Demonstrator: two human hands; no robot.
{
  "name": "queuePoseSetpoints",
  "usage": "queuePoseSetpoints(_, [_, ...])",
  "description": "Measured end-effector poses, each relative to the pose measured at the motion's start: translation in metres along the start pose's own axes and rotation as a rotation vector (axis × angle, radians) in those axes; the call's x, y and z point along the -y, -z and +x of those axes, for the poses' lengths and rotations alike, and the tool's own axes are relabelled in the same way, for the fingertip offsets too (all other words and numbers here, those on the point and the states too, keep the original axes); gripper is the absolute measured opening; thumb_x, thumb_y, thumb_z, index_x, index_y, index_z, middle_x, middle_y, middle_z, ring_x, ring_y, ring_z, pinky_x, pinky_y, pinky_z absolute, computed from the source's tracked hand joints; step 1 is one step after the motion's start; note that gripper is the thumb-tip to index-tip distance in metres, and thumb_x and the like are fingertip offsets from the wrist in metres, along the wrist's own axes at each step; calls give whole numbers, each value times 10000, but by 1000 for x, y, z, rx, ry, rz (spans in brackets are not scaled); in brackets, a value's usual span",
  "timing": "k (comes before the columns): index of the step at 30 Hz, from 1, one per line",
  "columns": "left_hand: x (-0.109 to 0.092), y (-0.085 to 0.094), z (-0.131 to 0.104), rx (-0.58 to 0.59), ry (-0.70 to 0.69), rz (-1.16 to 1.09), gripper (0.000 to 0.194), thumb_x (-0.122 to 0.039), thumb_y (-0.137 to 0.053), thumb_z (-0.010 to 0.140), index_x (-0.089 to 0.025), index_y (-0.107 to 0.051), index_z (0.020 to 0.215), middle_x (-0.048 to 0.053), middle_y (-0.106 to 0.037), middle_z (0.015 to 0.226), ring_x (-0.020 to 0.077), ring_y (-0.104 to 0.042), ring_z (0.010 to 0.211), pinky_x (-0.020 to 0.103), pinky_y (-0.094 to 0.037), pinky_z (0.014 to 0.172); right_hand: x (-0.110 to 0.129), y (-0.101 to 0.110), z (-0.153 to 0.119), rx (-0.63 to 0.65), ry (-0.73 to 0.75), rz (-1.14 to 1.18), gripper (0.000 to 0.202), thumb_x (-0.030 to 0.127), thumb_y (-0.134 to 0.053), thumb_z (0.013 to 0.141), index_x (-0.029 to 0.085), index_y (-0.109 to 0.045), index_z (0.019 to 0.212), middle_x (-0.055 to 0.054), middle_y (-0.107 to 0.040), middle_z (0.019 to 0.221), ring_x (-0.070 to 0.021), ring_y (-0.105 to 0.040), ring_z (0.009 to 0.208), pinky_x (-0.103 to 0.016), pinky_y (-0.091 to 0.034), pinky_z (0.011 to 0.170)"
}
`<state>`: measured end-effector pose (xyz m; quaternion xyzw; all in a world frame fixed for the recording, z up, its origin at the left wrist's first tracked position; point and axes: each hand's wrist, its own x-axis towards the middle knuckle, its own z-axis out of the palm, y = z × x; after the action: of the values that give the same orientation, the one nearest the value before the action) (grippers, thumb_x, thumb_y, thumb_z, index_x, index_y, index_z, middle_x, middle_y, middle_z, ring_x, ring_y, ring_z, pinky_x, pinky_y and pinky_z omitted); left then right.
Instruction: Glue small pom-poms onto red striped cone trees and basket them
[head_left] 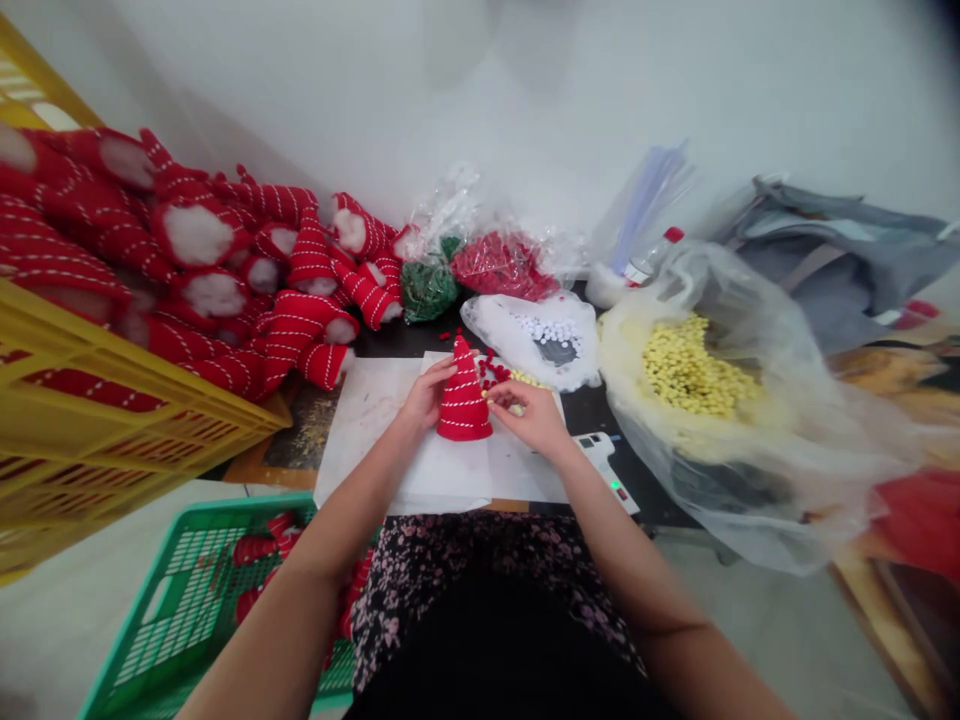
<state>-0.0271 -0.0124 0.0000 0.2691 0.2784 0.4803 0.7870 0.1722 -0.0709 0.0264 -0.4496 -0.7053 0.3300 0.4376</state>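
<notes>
A red cone-shaped stuffed hat (463, 400) with white stitched stripes stands upright over the white paper (375, 430). My left hand (427, 394) grips its left side, with the fingers partly behind it. At its lower right edge, my right hand (531, 412) is closed in a pinch on a small yellow pompom (487, 396), close against the fabric. Loose red pompoms (493, 370) and yellow pompoms (528, 379) lie just behind my right hand. To the right of the paper rests a white glue gun (609, 472) with a lit green switch.
A yellow crate (127, 400) at left stands beside piled red striped cones (300, 330). Bags of green (429, 290), red (502, 262) and white pompoms (551, 335) line the back. A large bag of yellow pompoms (694, 370) is at right. A green basket (180, 580) sits below left.
</notes>
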Motion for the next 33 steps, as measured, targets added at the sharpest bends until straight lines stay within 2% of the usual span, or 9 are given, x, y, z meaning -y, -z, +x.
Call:
queuePoseSetpoints(8, [-2, -1, -1, -9, -8, 10, 492, -209, -762, 726, -117, -753, 1209, 83, -814, 962, 225, -762, 856, 339, -577, 867, 2, -3, -2, -35, 11, 37, 100, 282, -660, 843, 218, -701, 907, -47, -755, 867, -189, -688, 713, -337, -578, 710])
queuePoseSetpoints(14, [-3, 0, -1, -20, -15, 13, 521, -218, -765, 724, -111, -747, 1233, 79, -803, 925, 220, -744, 826, 339, -556, 854, 3, -5, -5, -45, -35, 50, 199, 307, -660, 849, 216, -730, 1012, -47, -762, 851, -199, -710, 752, -346, -600, 744])
queuePoseSetpoints(19, [-2, 2, -1, -8, -8, 21, 576, -227, -772, 718, -112, -723, 1280, 75, -798, 917, 223, -746, 834, 345, -553, 864, 0, -7, -7, -16, -18, 8, 220, 309, -643, 867, 231, -781, 1020, -59, -789, 908, -207, -720, 780, -347, -601, 747])
queuePoseSetpoints(24, [-2, 2, -2, -9, -12, 36, 553, -219, -755, 737, -115, -725, 1280, 85, -804, 947, 239, -756, 870, 366, -561, 893, 0, -8, -7, -4, 2, -6, 212, 300, -636, 872, 233, -789, 1002, -57, -779, 883, -203, -710, 754, -347, -598, 737])
queuePoseSetpoints(30, [2, -3, 0, -5, -20, 74, 495, -206, -828, 699, -114, -757, 1180, 128, -807, 1048, 282, -763, 961, 399, -560, 939, 22, 9, -8, -229, -4, -45, 127, 302, -661, 892, 220, -738, 952, -46, -772, 865, -197, -699, 747, -336, -590, 744])
queuePoseSetpoints(33, [5, -4, 3, 8, -25, 87, 479, -229, -864, 687, -122, -762, 1142, 118, -809, 1026, 264, -764, 907, 379, -565, 893, 35, 10, -8, -165, 72, -172, 92, 279, -657, 923, 230, -723, 882, -51, -774, 897, -199, -689, 750, -337, -579, 749])
